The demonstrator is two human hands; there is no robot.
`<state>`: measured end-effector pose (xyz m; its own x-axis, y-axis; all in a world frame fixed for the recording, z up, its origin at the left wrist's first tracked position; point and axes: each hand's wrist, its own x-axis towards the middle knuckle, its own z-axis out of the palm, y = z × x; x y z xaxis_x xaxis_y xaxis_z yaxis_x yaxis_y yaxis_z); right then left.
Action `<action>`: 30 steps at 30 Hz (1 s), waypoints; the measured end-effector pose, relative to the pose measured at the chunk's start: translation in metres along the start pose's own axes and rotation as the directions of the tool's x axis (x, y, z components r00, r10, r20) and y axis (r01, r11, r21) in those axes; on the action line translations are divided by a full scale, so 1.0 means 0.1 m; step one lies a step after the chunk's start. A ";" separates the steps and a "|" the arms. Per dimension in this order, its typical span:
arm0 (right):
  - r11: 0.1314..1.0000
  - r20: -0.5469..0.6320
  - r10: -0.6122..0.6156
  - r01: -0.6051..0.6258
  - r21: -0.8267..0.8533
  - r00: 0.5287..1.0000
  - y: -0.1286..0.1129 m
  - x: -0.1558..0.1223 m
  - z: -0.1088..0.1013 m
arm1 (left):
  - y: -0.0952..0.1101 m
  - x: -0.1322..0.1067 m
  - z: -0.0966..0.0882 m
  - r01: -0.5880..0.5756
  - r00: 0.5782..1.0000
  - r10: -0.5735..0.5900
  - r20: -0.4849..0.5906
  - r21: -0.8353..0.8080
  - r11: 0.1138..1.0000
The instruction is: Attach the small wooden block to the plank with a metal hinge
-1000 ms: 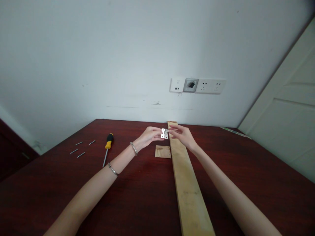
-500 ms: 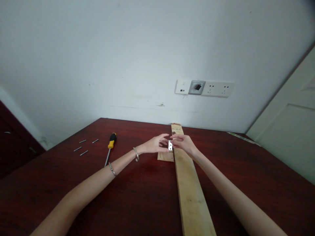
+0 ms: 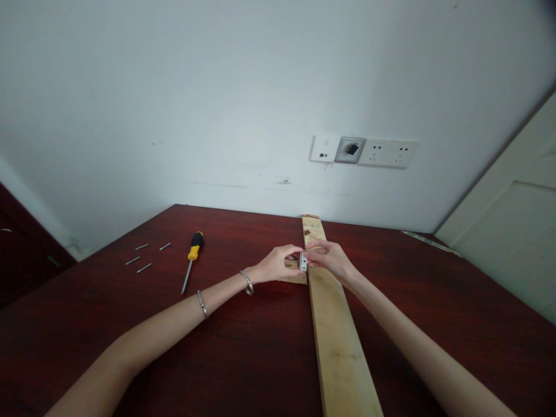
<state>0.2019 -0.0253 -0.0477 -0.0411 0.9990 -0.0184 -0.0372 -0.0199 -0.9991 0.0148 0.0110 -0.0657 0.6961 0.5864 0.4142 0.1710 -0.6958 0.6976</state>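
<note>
A small silver metal bracket (image 3: pixel 303 262) with holes stands up at the left edge of a long wooden board (image 3: pixel 339 336). My left hand (image 3: pixel 274 264) has its thumb and fingertips on the bracket's top and bottom edges. From the other side, my right hand (image 3: pixel 329 258) pinches the bracket's right edge, its fingers over the board. A short wooden piece (image 3: pixel 296 278) lies against the board's left side, partly covered by my left hand. Whether the bracket rests on this wood cannot be made out.
On the dark red tabletop (image 3: pixel 243 353), a yellow and black screwdriver (image 3: pixel 193 253) lies to the left. Several screws or nails (image 3: pixel 144 267) are scattered beyond it. The white wall (image 3: pixel 243 116) with sockets (image 3: pixel 388 153) borders the table's far side.
The bracket has moved slightly down and turned, with my left fingers closing in on its edges. My right hand stays at it. The camera view has shifted a little.
</note>
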 end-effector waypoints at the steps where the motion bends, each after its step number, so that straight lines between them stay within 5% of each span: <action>1: 1.000 -0.002 -0.003 0.003 -0.009 1.000 0.01 -0.01 -0.01 | 0.00 0.00 0.00 -0.008 1.000 0.008 -0.001 0.015 1.000; 8: 0.982 0.088 -0.088 0.101 -0.158 0.992 0.07 -0.05 -0.07 | 0.00 -0.01 0.02 0.027 1.000 -0.027 0.007 -0.019 0.999; 14: 0.837 0.163 -0.208 0.262 -0.480 0.964 0.17 -0.12 -0.12 | 0.07 -0.01 0.00 0.029 0.998 -0.030 0.051 0.011 1.000; 22: 0.832 0.257 -0.154 0.266 -0.488 0.954 0.15 -0.17 -0.17 | 0.15 -0.02 0.00 0.009 0.999 -0.009 0.045 0.006 1.000; 30: 0.751 0.277 -0.226 0.348 -0.561 0.934 0.15 -0.21 -0.19 | 0.10 -0.01 0.02 0.033 0.999 -0.032 0.037 -0.015 0.999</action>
<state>0.2216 -0.0460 -0.0631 -0.3065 0.9263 0.2190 0.5182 0.3554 -0.7779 0.0167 0.0027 -0.0608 0.7156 0.5928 0.3694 0.1833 -0.6698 0.7196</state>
